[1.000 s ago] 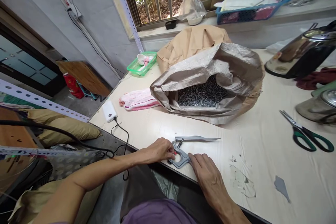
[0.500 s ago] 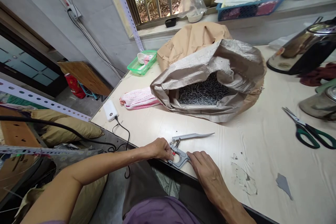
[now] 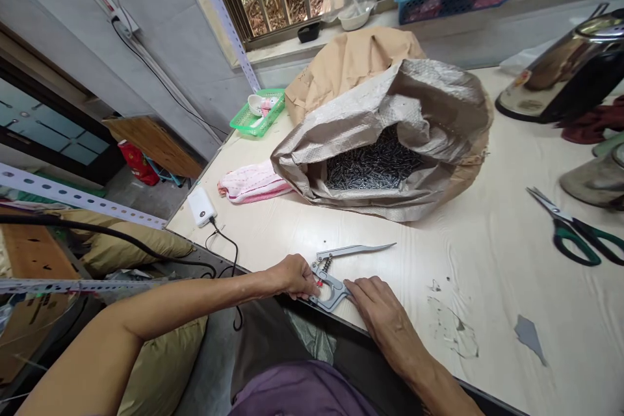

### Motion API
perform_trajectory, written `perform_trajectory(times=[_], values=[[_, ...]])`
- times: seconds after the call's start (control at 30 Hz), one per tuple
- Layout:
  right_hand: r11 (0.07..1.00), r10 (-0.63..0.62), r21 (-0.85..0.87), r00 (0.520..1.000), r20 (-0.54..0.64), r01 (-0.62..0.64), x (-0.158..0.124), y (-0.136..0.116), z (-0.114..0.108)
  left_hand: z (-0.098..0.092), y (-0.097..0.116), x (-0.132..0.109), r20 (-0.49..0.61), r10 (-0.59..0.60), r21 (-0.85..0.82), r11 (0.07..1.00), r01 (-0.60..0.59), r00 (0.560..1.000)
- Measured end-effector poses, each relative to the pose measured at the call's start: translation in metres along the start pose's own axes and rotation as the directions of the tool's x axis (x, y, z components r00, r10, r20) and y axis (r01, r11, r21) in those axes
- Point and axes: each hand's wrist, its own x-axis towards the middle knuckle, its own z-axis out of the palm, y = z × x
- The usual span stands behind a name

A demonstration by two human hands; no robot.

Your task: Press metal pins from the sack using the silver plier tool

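Grey snap-fastener pliers lie on the table at its near edge, with a long upper handle and a dark spring below its pivot. A small red piece shows at the jaw opening. My left hand is closed, its fingertips pinched together right beside the red piece; what lies between them is hidden. My right hand rests on the table, its fingers closed on the right end of the pliers' lower handle.
An open woven sack of small dark metal parts stands behind the pliers. Green-handled scissors lie to the right, near a kettle. At left are a pink-white cloth, a white power bank with cable and a green basket.
The view has shifted slightly, so things sit a little differently in the frame. Both hands keep nearly the same places on the pliers.
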Motion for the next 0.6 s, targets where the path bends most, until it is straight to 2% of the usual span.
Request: perform_trajectory(times=[0.13, 0.37, 0.5, 0.6], values=[[0.998, -0.023, -0.056, 0.999, 0.04, 0.025, 0.007, 0.006, -0.004, 0.0, 0.004, -0.001, 0.001, -0.018, 0.016, 1.0, 0.018, 1.0], [0.983, -0.164, -0.079, 0.986, 0.04, 0.167, 0.008, 0.02, 0.004, 0.0, 0.012, 0.001, 0.001, -0.074, 0.051, 0.996, 0.074, 0.997], [0.987, -0.113, -0.108, 0.99, 0.081, 0.122, 0.01, 0.02, -0.004, 0.0, 0.01, -0.001, -0.016, -0.071, 0.028, 0.997, 0.071, 0.997], [0.984, -0.074, -0.16, 0.995, 0.062, 0.083, 0.013, 0.026, -0.009, 0.0, 0.008, -0.001, -0.016, -0.063, 0.035, 0.997, 0.064, 0.998]])
